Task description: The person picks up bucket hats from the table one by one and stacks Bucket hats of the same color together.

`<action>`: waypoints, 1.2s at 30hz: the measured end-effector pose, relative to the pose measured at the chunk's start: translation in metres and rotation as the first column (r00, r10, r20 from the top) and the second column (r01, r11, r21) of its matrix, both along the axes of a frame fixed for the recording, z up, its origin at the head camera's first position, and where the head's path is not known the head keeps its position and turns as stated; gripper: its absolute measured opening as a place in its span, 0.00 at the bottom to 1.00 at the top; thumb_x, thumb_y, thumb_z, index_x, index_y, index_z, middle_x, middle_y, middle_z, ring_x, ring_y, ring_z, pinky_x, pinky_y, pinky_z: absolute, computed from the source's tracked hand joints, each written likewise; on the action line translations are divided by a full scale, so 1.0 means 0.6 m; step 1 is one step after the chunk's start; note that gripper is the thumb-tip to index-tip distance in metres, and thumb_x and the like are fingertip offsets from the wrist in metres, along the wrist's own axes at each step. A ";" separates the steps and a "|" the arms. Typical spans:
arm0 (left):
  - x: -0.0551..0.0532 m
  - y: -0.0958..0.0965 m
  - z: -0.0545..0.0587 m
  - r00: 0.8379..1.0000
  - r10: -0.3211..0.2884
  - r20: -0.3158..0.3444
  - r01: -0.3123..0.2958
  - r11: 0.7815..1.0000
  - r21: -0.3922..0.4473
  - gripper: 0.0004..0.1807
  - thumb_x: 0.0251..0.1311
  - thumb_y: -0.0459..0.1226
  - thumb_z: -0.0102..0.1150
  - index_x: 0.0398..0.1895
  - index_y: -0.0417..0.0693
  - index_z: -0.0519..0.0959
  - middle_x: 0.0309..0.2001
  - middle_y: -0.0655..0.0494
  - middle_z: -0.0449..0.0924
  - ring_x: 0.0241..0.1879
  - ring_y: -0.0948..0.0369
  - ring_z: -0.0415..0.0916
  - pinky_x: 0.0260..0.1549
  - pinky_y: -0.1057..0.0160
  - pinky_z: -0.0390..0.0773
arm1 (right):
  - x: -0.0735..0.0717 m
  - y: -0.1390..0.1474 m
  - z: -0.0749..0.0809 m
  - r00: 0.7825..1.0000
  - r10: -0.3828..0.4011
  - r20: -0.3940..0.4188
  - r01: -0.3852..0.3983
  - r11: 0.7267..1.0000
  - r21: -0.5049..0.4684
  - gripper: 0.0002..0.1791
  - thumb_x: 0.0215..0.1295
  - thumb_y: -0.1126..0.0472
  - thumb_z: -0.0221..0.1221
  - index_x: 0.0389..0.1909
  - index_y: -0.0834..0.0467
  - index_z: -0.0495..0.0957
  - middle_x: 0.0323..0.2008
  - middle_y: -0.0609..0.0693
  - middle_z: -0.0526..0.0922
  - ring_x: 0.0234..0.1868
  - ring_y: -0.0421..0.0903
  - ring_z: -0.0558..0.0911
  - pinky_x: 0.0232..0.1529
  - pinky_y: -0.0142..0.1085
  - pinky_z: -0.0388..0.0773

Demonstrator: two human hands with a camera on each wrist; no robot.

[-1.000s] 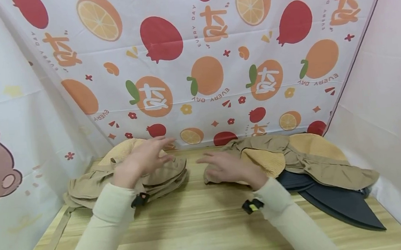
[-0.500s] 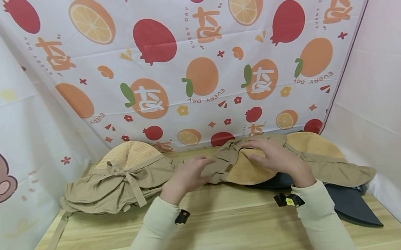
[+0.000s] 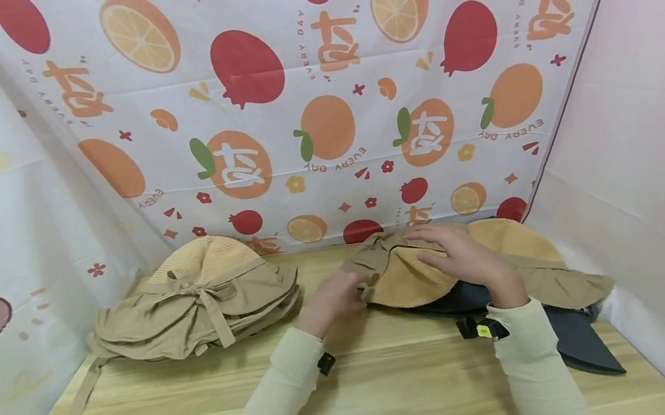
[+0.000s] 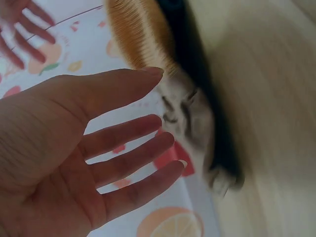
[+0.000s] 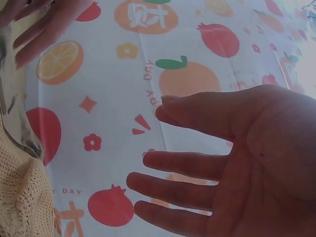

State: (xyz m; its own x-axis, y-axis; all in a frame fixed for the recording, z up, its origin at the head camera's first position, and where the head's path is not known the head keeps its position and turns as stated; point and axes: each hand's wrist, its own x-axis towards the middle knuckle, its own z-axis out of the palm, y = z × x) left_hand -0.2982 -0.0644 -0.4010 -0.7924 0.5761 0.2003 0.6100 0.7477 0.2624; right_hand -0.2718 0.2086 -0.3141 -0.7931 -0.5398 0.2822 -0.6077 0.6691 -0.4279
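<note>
A straw hat with a tan cloth brim (image 3: 411, 279) lies folded at the back, right of centre. My left hand (image 3: 332, 300) is at the hat's left end, fingertips overlapping the cloth in the head view. In the left wrist view, this hand's fingers (image 4: 133, 173) are extended and spread beside the hat. Above the hat's crown hovers my right hand (image 3: 471, 258), and the right wrist view shows its fingers (image 5: 182, 168) extended with nothing between them. A second straw hat (image 3: 513, 239) adjoins it on the right.
Several stacked tan hats (image 3: 194, 309) with a bow sit at the left; one strap (image 3: 78, 400) trails across the wooden table (image 3: 382, 386). Dark brimmed caps (image 3: 583, 341) lie under the right-hand hats. A fruit-print curtain (image 3: 332, 207) stands behind, with white cloth on both sides.
Both hands have moved right, the left one away from the stacked hats to the right-hand group's left end. The right hand has hardly moved in the last half second.
</note>
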 end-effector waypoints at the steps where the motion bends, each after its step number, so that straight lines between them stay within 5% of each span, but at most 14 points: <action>1: -0.003 0.006 -0.004 1.000 -0.001 -0.018 0.000 1.000 -0.019 0.22 0.51 0.30 0.77 0.52 0.46 0.85 0.47 0.48 0.88 0.44 0.51 0.85 0.40 0.50 0.85 | 0.000 0.001 0.001 1.000 -0.001 0.008 0.001 1.000 0.002 0.23 0.76 0.59 0.59 0.69 0.58 0.75 0.69 0.58 0.77 0.73 0.61 0.72 0.70 0.60 0.71; 5: -0.009 0.022 -0.019 0.993 0.013 -0.118 -0.020 0.998 -0.061 0.22 0.48 0.32 0.79 0.50 0.49 0.85 0.41 0.50 0.88 0.41 0.51 0.85 0.36 0.49 0.86 | 0.001 0.006 0.004 1.000 0.004 0.014 -0.004 1.000 0.001 0.24 0.76 0.59 0.59 0.70 0.57 0.75 0.69 0.58 0.77 0.73 0.60 0.72 0.70 0.60 0.72; 10: -0.009 0.026 -0.025 0.982 0.081 -0.173 -0.088 0.995 -0.036 0.02 0.63 0.33 0.68 0.34 0.49 0.86 0.29 0.53 0.85 0.29 0.54 0.83 0.26 0.53 0.83 | 0.000 0.007 0.007 1.000 0.007 -0.009 -0.007 1.000 -0.007 0.23 0.75 0.61 0.59 0.68 0.59 0.76 0.68 0.58 0.79 0.71 0.60 0.75 0.68 0.59 0.74; 15: -0.009 0.022 -0.020 0.970 0.103 -0.222 -0.106 0.994 -0.002 0.08 0.68 0.34 0.63 0.30 0.48 0.86 0.28 0.53 0.86 0.29 0.53 0.84 0.24 0.52 0.82 | 0.001 0.009 0.009 1.000 -0.002 -0.010 0.002 1.000 0.002 0.22 0.75 0.61 0.59 0.68 0.59 0.76 0.68 0.58 0.78 0.70 0.60 0.76 0.67 0.59 0.74; 21: -0.003 0.007 0.008 0.939 0.101 -0.329 -0.075 0.993 0.091 0.05 0.65 0.31 0.64 0.32 0.48 0.85 0.27 0.52 0.86 0.27 0.53 0.84 0.24 0.52 0.81 | 0.003 0.024 0.012 0.999 -0.041 0.007 0.042 0.999 -0.030 0.22 0.78 0.62 0.56 0.69 0.59 0.75 0.69 0.61 0.77 0.71 0.63 0.73 0.70 0.62 0.70; 29: 0.000 -0.036 0.056 0.933 0.148 -0.328 -0.056 0.960 0.274 0.12 0.57 0.18 0.58 0.24 0.40 0.81 0.20 0.52 0.76 0.22 0.62 0.61 0.24 0.60 0.68 | -0.003 0.051 0.017 0.990 -0.126 -0.060 0.120 0.988 -0.100 0.23 0.74 0.73 0.53 0.68 0.65 0.74 0.67 0.64 0.78 0.66 0.64 0.78 0.64 0.62 0.76; 33: 0.000 -0.057 0.068 0.920 0.197 -0.339 -0.081 0.942 0.327 0.12 0.54 0.17 0.56 0.23 0.39 0.80 0.18 0.50 0.74 0.21 0.61 0.58 0.25 0.59 0.64 | -0.007 0.060 0.014 0.984 -0.169 -0.052 0.165 0.983 -0.079 0.24 0.74 0.71 0.54 0.69 0.64 0.73 0.66 0.65 0.78 0.62 0.62 0.80 0.61 0.61 0.77; 36: 0.004 -0.069 0.079 0.909 0.226 -0.349 -0.087 0.924 0.372 0.12 0.54 0.18 0.58 0.26 0.40 0.84 0.21 0.49 0.82 0.20 0.60 0.64 0.25 0.57 0.71 | -0.015 0.066 0.006 0.981 -0.192 -0.016 0.191 0.980 -0.053 0.25 0.75 0.68 0.56 0.71 0.64 0.71 0.67 0.65 0.78 0.61 0.63 0.81 0.59 0.61 0.78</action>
